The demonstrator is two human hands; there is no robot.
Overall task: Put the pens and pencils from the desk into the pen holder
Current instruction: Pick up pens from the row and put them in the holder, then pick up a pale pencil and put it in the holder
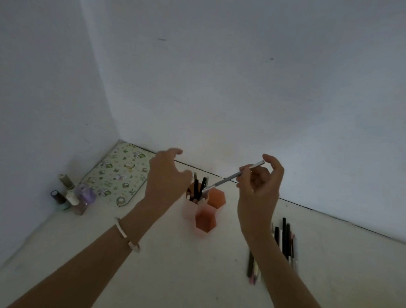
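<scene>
A pale desk point(161, 267) filled the lower half of the view, pushed into the corner of two bare walls. At about ten o'clock from the centre of the desk lay a patterned mat point(118, 176), with a cluster of small bottles point(74, 197) just beside it.

Near the middle stood the pen holder point(204, 213), a group of pink and orange six-sided cups. The cup at its eleven o'clock already held several dark pens.

The left hand point(166, 178) hovered beside that cup, fingers spread and holding nothing; whether it touched the holder could not be told. The right hand point(258, 190) pinched a thin silver pen point(233, 176) between thumb and fingers, the pen slanting down toward eight o'clock with its lower tip at the rim of the filled cup.

At four o'clock from the holder, a loose row of pens and pencils point(284, 242) waited on the desk, partly hidden by the right forearm.

To finish this step well, the pen probably needed tipping more upright, so its point would slip past the pens already standing there before the fingers let go.
</scene>
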